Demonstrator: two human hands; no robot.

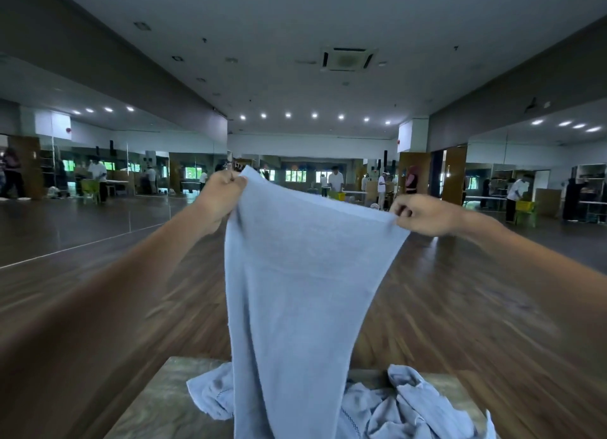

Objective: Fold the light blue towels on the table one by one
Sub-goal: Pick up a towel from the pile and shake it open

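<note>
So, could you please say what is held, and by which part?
Left hand and right hand each pinch a top corner of the light blue towel.

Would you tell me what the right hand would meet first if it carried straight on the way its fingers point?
The right hand points along the top edge of the towel it pinches, so likely the left hand; depth is unclear.

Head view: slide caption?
Left hand and right hand hold up a light blue towel over crumpled blue towels on a wooden table.
</note>
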